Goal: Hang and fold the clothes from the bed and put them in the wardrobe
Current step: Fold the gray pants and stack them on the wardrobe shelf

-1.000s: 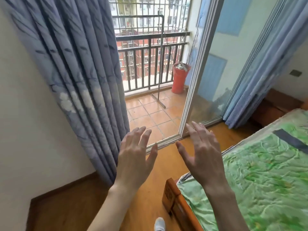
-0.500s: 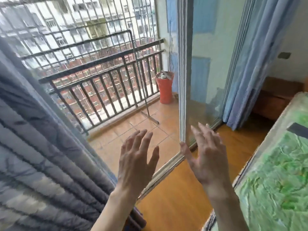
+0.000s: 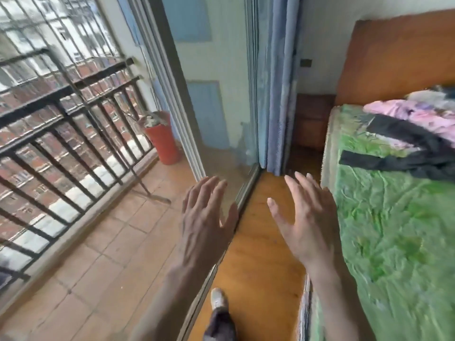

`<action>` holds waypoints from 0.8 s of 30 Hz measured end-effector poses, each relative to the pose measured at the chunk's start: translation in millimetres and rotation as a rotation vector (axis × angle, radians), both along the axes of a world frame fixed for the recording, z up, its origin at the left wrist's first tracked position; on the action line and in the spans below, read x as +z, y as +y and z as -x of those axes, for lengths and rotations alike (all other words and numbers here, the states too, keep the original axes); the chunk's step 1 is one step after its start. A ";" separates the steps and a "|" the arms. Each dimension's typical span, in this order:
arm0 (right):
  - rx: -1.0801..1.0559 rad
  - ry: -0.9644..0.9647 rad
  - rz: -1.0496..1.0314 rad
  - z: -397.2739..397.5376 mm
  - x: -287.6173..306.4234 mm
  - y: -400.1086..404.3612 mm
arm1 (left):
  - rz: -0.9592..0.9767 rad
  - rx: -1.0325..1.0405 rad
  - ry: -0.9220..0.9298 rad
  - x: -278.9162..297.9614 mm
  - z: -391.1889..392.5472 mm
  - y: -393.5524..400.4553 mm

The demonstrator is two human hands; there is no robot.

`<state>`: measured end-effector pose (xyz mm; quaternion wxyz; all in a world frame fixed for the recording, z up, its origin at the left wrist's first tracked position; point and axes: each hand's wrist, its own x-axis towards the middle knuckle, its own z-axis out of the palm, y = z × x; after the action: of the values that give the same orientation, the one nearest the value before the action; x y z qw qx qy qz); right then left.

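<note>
Head view: both hands raised w/ fingers spread, holding nothing. Left hand [image 3: 205, 221] hangs over the glass door track at 6 o'clock, right hand [image 3: 309, 221] just beside it, above the wood floor [image 3: 258, 279]. Bed [image 3: 398, 254] w/ green cover at 3 o'clock; clothes [image 3: 418, 141] piled on it toward 2, a black piece over pink ones. Red bucket [image 3: 163, 141] on the balcony, approx 11 o'clock, near the railing [image 3: 73, 114].
</note>
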<state>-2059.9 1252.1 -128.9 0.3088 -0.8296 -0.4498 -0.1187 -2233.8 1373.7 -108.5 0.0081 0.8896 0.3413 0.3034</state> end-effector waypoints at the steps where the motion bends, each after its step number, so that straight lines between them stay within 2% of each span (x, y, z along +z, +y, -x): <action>1: -0.041 0.005 0.000 -11.3 -3.5 7.5 | 0.009 -0.043 -0.007 -3.0 -16.6 15.7; 10: -0.331 0.052 -0.009 -129.3 9.9 98.4 | 0.058 -0.361 0.007 -8.1 -169.5 161.3; 14: -0.517 -0.030 0.032 -168.3 28.5 128.3 | 0.075 -0.516 -0.047 1.6 -236.9 210.4; 24: -0.785 -0.016 0.108 -261.8 26.1 148.2 | 0.133 -0.798 -0.074 -5.3 -391.9 257.9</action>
<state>-1798.1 1400.3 -102.8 0.1923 -0.9526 -0.1064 -0.2103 -1841.9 1631.6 -113.8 0.1950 0.9382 -0.0124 0.2855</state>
